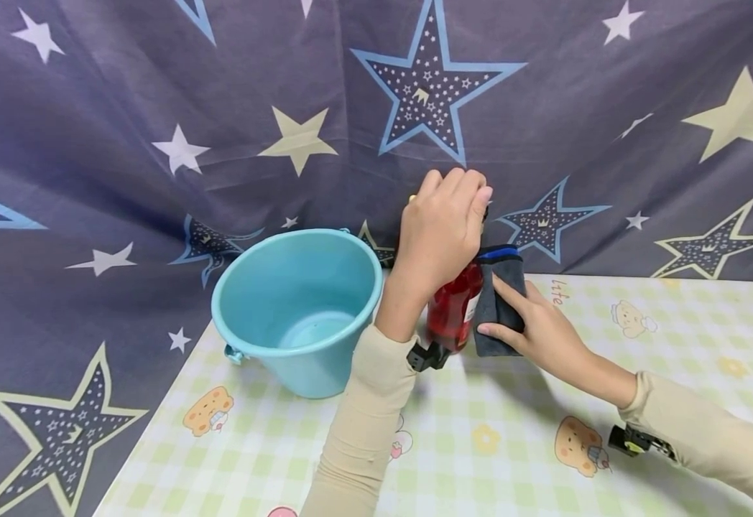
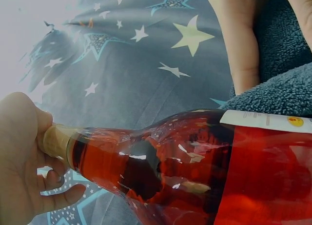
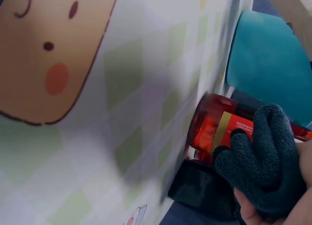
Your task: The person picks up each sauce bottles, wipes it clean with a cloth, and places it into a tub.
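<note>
The left hand (image 1: 444,226) is gripping the neck of a red bottle (image 1: 455,309), fingers curled round the top; the bottle is standing on the bench (image 1: 674,402), just right of a blue bucket (image 1: 299,305); the right hand (image 1: 534,327) is pressing a dark grey cloth (image 1: 499,305) against the bottle's side, fingers lying fairly straight over it with the thumb beneath; a star-patterned curtain (image 1: 124,108) is hanging behind.
</note>
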### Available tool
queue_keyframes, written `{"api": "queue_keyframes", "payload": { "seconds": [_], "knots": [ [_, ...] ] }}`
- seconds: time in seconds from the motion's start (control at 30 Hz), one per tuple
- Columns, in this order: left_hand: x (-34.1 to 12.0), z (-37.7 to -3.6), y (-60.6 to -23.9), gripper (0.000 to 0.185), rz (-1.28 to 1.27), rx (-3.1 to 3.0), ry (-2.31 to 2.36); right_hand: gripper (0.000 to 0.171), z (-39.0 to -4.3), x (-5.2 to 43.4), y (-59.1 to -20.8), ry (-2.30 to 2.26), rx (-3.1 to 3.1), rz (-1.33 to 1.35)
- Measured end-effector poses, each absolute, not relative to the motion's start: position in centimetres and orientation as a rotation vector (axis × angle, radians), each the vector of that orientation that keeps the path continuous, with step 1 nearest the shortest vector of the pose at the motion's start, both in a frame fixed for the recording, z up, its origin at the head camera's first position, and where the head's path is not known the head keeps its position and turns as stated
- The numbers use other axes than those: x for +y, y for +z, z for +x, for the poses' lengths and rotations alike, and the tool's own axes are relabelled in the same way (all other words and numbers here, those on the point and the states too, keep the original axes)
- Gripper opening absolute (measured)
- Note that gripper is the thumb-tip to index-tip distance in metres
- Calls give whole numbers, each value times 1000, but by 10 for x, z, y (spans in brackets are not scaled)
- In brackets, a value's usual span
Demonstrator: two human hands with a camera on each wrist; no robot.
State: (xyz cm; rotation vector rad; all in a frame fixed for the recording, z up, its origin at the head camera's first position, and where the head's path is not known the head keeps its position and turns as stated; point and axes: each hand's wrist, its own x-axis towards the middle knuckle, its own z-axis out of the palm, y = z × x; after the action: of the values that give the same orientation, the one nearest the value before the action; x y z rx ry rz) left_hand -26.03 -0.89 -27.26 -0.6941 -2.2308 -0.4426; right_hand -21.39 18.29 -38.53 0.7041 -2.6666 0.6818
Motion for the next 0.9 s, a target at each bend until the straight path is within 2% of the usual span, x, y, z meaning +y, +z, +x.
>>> {"api": "queue_keyframes", "payload": {
  "seconds": [0.9],
  "knots": [
    [-9, -262, -273, 31, -712, -2217, -473, 79, -215, 183, -394, 702, -2765, 697]
  ]
}}
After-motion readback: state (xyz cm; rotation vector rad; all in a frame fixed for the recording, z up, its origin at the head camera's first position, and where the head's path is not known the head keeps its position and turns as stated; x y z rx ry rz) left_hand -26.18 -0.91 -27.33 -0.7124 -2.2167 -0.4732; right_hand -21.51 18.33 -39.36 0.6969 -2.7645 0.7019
